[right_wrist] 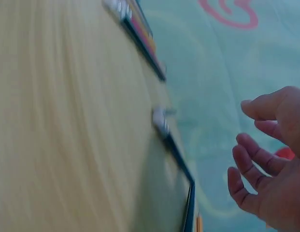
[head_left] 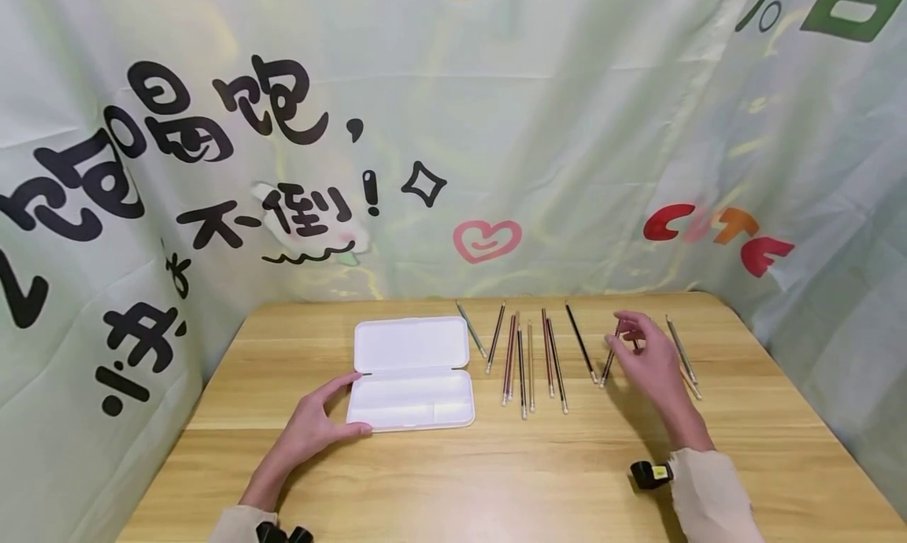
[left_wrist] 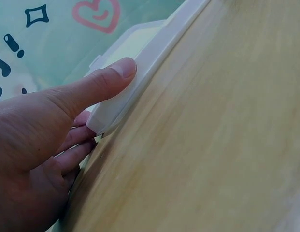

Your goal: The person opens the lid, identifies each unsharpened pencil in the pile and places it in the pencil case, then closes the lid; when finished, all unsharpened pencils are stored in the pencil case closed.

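Observation:
An open white pencil case (head_left: 411, 429) lies left of centre on the table, its lid (head_left: 411, 344) folded back. My left hand (head_left: 315, 426) holds the case's left end, thumb along the front wall and fingers round the back side. In the left wrist view the thumb presses the white wall (left_wrist: 140, 79). My right hand (head_left: 648, 362) hovers above the right-hand pencils, fingers loosely bent and holding nothing. Beneath it a dark pencil (head_left: 606, 367) lies partly hidden. Another black pencil (head_left: 581, 342) lies just left of it. In the right wrist view, the fingers (right_wrist: 256, 162) stand apart from the dark pencils (right_wrist: 176, 152).
Several pencils with white-tipped ends, among them a dark red one (head_left: 548, 354) and a tan one (head_left: 531, 366), lie between case and right hand. A grey-green pencil (head_left: 680, 346) lies right of that hand. A printed curtain (head_left: 567, 173) hangs behind the wooden table (head_left: 496, 480).

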The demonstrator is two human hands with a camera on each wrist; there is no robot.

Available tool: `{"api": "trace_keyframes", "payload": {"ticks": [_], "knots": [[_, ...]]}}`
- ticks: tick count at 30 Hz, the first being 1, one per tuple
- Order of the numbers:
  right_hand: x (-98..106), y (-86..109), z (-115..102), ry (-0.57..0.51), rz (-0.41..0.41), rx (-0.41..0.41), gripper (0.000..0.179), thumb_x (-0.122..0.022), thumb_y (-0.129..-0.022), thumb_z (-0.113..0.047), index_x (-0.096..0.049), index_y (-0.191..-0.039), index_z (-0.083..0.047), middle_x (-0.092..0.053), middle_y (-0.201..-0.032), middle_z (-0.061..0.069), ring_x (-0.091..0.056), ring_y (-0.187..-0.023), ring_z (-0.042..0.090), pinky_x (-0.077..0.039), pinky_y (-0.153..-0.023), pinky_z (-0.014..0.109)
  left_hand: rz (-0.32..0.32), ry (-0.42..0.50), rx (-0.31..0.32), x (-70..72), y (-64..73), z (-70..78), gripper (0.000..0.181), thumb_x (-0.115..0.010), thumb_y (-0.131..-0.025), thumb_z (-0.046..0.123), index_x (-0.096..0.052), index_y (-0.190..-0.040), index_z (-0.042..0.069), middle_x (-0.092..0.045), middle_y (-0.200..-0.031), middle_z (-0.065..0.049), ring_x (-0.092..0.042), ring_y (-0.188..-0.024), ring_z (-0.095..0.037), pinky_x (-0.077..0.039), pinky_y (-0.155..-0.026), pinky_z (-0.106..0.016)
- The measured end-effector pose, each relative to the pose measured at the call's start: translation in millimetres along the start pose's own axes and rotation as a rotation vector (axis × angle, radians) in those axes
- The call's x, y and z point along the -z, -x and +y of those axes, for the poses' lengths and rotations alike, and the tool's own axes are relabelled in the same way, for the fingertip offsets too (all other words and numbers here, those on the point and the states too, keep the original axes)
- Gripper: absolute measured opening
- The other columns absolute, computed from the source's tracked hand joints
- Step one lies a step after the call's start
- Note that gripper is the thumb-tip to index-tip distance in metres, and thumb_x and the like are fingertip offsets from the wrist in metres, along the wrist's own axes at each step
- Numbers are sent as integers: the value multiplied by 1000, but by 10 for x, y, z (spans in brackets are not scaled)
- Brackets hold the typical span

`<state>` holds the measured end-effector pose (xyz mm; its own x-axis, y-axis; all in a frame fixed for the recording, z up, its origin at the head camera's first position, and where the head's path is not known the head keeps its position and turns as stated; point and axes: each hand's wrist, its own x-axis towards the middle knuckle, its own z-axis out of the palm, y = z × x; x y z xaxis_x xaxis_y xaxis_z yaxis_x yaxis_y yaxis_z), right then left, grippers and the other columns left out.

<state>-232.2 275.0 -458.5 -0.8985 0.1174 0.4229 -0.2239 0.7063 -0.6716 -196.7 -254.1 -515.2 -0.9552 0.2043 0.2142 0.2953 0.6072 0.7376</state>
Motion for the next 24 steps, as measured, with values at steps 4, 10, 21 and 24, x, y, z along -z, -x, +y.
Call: {"api": "trace_keyframes", "payload": {"ticks": [4,10,21,24], "knots": [[106,46,165,79,5,-84,47,-65,-88,-27,-51,-127,-6,-57,-104,16,-55,-92,32,-48,-69,41,-5,-11,-2,-11,3,-24,87,-84,-56,51,-52,-132,26,-50,-134,2,-43,-124,-26,-35,-99,-53],[181,87,314,143,-54,-149,49,-64,-88,-24,-48,-128,-1,-58,-100,21,-58,-86,34,-49,-63,45,-11,-22,6,-4,2,-26,87,-83,-57,51,-50,-133,26,-49,-135,0,-43,-124,-29,-35,-99,-55],[214,104,387,283,-102,-174,27,-65,-85,-15,-65,-106,3,-65,-83,13,-59,-70,26,-41,-56,36,-4,-22,13,14,-8,10,87,-84,-56,52,-50,-132,28,-49,-135,2,-42,-125,-26,-34,-100,-54],[218,110,396,295,-103,-189,27,-65,-84,-15,-66,-104,2,-66,-82,13,-58,-69,26,-40,-56,36,-5,-16,17,-2,-4,3,87,-84,-56,51,-51,-132,27,-49,-135,2,-42,-125,-26,-34,-100,-54]]}}
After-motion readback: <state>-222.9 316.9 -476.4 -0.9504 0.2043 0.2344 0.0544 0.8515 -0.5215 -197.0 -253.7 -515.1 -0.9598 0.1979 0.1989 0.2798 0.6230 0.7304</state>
